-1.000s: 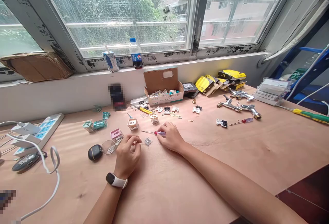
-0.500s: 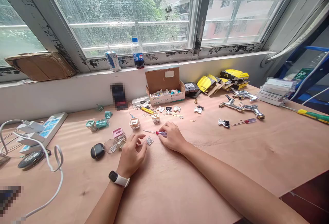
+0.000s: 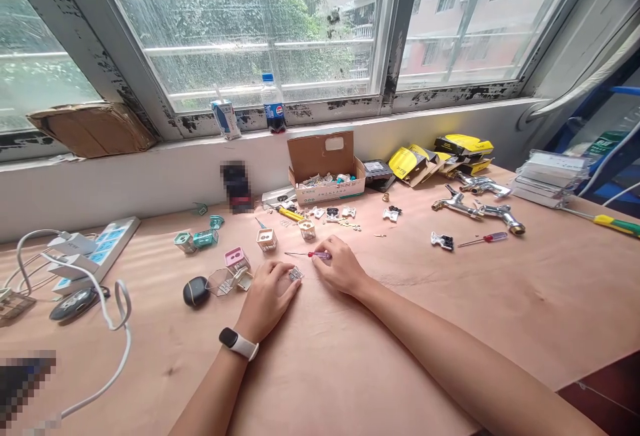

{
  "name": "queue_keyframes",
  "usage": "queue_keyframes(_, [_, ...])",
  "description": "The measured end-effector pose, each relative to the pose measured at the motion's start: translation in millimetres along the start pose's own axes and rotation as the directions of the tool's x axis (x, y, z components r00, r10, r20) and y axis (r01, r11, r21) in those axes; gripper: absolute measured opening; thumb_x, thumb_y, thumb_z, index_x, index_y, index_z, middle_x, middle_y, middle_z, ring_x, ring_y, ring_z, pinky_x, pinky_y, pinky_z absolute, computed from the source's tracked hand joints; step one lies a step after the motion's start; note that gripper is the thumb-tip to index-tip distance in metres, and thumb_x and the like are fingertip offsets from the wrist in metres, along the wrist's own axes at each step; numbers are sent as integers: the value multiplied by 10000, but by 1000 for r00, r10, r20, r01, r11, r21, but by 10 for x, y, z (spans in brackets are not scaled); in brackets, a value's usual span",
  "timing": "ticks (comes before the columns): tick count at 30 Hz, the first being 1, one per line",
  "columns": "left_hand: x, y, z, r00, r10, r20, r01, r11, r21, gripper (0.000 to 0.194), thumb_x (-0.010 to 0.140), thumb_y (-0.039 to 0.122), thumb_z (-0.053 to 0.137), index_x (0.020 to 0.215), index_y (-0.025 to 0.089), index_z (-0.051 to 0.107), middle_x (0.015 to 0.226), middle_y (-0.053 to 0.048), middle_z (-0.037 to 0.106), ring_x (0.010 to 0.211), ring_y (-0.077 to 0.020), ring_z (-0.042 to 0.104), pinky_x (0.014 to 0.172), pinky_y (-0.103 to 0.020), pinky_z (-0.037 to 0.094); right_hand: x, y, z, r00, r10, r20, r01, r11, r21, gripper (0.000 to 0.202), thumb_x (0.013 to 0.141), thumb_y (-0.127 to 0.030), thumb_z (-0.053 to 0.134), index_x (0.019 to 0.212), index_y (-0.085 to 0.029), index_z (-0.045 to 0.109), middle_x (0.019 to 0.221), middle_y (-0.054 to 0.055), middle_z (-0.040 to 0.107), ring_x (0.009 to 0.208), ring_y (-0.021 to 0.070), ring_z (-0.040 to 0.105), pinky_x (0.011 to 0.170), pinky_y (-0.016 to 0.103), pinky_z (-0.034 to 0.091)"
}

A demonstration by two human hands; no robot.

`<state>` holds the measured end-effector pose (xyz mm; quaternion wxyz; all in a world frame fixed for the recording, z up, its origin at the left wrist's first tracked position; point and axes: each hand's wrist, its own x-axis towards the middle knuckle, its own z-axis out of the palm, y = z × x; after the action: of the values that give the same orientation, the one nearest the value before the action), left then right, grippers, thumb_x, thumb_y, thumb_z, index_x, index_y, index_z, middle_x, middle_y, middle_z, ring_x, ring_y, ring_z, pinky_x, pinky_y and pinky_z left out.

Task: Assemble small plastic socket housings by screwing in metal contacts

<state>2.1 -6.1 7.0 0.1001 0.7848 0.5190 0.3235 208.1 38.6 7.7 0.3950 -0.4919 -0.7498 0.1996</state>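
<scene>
Evidently, my left hand curls so thumb and fingertips bracket the clear part, pinched or not I cannot tell; my right hand pinches the screwdriver by its handle, leaving the blade free just beyond my left fingertips.

Bright daylight comes through the window, whose panes look pale and hazy, while the wall below is dimmer; faint light streaks and soft shadows cross the table, and the chrome taps glint. Wide-angle distortion stretches the edges, fine detail looks soft, and at least 2 patches are pixelated
</scene>
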Motion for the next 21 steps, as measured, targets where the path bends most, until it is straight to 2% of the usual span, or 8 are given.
queue_keyframes(4, [-2, -23, 4, 1000, 13, -1, -13, 1000, -22, 200, 917, 338, 608, 1079, 224, 637, 1074, -69, 647, 1009, -231, 621, 894, -385, 514, 1, 0, 6, 999, -19, 26, 21, 997, -70, 33, 852, -177, 667, 869, -149, 669, 948, 63, 593, 949, 193, 551, 873, 322, 431])
queue_keyframes(9, [-9, -39, 13, 1000, 3, -10, -3, 999, -35, 200, 920, 333, 605, 1082, 219, 633, 1013, -62, 661, 877, -209, 613, 815, -370, 522, 1, -25, -2, 997, -11, 72, 20, 990, -138, 35, 859, -186, 668, 866, -153, 678, 957, 69, 585, 962, 204, 531, 878, 338, 429])
queue_keyframes(21, [-9, -38, 19, 1000, -1, -3, 1, 999, -43, 191, 918, 313, 602, 1083, 223, 635, 1016, -54, 656, 895, -205, 611, 828, -362, 513, -5, -23, -11, 996, -31, 89, 45, 987, -151, 34, 862, -184, 664, 880, -158, 678, 960, 71, 581, 968, 210, 525, 893, 351, 429])
